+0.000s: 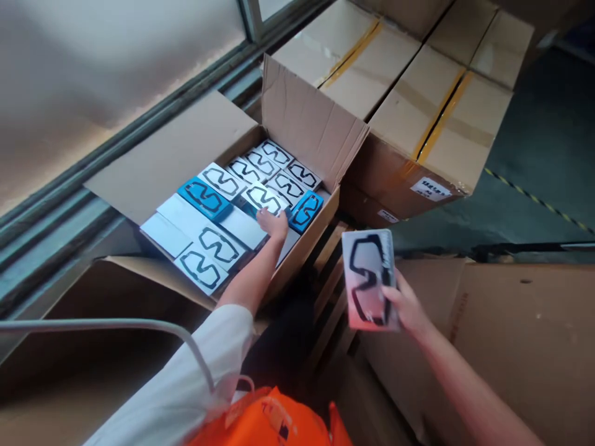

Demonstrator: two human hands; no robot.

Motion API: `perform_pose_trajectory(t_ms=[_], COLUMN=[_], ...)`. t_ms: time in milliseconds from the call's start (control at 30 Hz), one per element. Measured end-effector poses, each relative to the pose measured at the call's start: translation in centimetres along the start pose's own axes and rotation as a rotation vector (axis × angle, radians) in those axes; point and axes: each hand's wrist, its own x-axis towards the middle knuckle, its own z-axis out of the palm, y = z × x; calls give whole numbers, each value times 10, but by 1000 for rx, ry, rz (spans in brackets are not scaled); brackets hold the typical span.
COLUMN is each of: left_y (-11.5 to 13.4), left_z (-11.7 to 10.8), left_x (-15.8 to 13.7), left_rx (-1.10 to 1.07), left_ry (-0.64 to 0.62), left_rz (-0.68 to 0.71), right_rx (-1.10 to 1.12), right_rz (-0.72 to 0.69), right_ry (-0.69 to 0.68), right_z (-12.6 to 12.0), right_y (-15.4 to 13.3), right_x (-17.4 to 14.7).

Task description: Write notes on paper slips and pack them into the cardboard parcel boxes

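Observation:
My right hand (403, 303) is closed around a small flat box (369, 279), white shading to pink, with a black angular outline printed on its face. It is held up beside the open carton (300, 260). Inside that carton my left hand (273, 223) grips the near edge of a white box (264, 197) with a similar black outline; some of its fingers are hidden. A blue box (305, 210) lies just right of this hand, and another blue box (204, 197) sits further left. Several white boxes (201, 267) fill the carton around them.
Large taped cartons (400, 80) stand behind the open one. Another brown carton (525, 334) is at the right, beyond a wooden pallet (331, 291). A grey cable (139, 323) crosses the lower left. Yellow-black tape (539, 199) marks the floor.

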Motion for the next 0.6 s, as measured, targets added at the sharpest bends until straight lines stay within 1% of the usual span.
perform_pose_trajectory(t_ms=[33,100,133,167,200,233,267,333,367,433,467,500,533,600], left_y=[1,-2,-6,-12,-19,-26,-32,-37,-36,-28,-22,-17,-12,-5], left_z=[-3,-10,-15,-21,-27,-33,-39,-47,-49,-49,-49,-47,-45,-40], left_x=[8,28,39,48,55,61,64,68,69,74,77,81,85,91], left_rx=[114,443,617,758,837,862,833,690,618,509,489,499,534,683], left_ry=[-81,-290,-367,-404,-405,-399,-393,-376,-351,-227,-164,-139,-164,-324], left_rz=[181,582,735,828,859,859,833,741,687,619,635,683,739,839], right_rx=[91,224,270,291,289,260,207,66,-1,-143,-232,-320,-375,-422], right_rz=[7,23,34,39,35,20,-4,-65,-98,-179,-215,-235,-242,-238], right_ry=[-20,-55,-78,-104,-133,-160,-180,-214,-242,-335,-377,-403,-414,-398], right_z=[17,50,65,77,89,100,112,140,158,199,221,242,261,287], right_y=[-2,-3,-2,0,2,4,4,2,-2,-11,-15,-18,-19,-13], right_x=[35,98,125,148,170,191,212,257,281,327,348,364,377,386])
